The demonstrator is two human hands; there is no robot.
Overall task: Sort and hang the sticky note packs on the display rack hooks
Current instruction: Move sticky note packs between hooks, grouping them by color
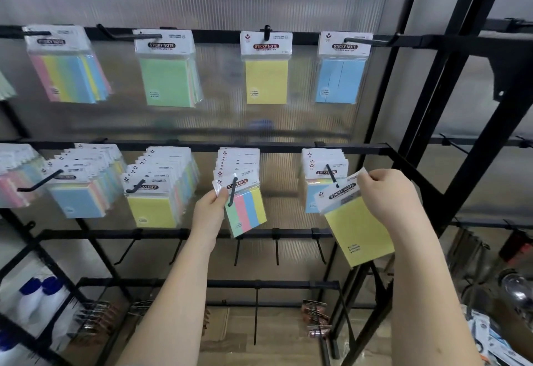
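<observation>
My left hand (210, 212) pinches the header corner of a striped green, pink, blue and yellow sticky note pack (248, 212) that sits on a middle-row hook (232, 192) in front of several similar packs. My right hand (388, 192) holds a yellow sticky note pack (359, 228) by the top corner of its white header. The pack hangs tilted, its header at the tip of the neighbouring hook (331, 174), in front of packs with a blue one showing (313, 198). On the top row a yellow pack (266, 81) and a blue pack (340, 80) hang alone.
The black display rack (202, 146) carries more packs on its left hooks: a green pack (168, 81) and a rainbow pack (67, 77) on top, full stacks below. Bare hooks (277, 250) line the lower rail. Copper-coloured goods (315, 319) hang lower down.
</observation>
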